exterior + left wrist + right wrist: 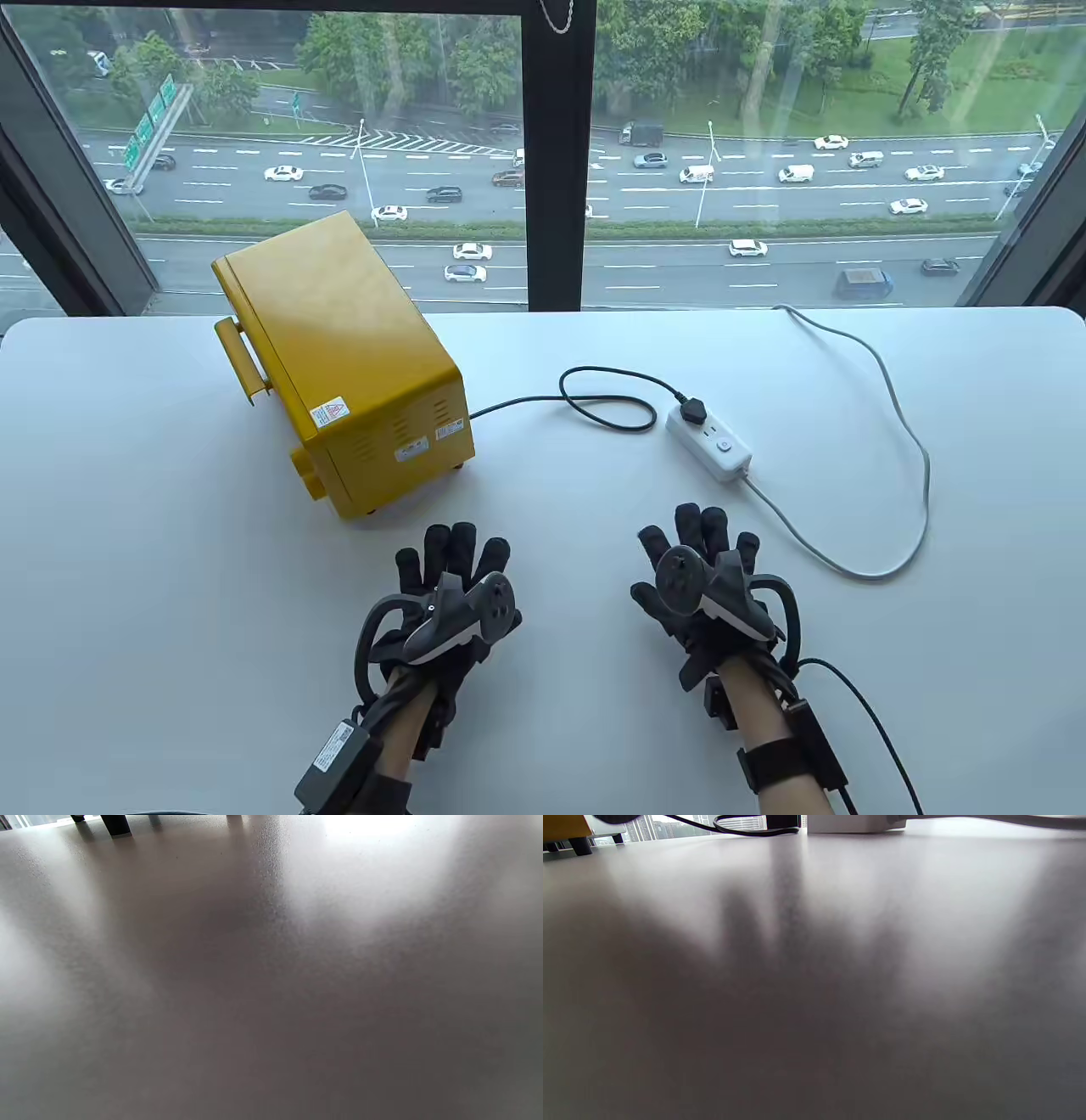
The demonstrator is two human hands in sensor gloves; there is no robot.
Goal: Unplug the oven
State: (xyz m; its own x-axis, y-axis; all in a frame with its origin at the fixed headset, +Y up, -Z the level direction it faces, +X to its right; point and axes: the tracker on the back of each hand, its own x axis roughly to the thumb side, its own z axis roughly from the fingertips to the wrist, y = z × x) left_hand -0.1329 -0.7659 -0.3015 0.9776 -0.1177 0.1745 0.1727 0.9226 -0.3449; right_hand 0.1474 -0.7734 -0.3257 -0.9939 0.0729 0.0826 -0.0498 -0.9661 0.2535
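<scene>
A yellow oven point(339, 365) stands on the white table point(170, 526) at the left, its back turned toward me. Its black cord point(607, 416) loops right to a black plug point(694, 413) seated in a white power strip point(709, 441). My left hand point(454, 564) lies flat on the table in front of the oven, fingers spread, holding nothing. My right hand point(700, 543) lies flat below the power strip, fingers spread, holding nothing. The right wrist view shows the strip point(848, 823), the cord point(746, 831) and an oven corner point(564, 825) at its top edge.
The strip's grey cable point(899, 509) curves right and runs back to the far table edge by the window. The left wrist view shows mostly bare tabletop, with dark oven feet point(114, 825) at the top left.
</scene>
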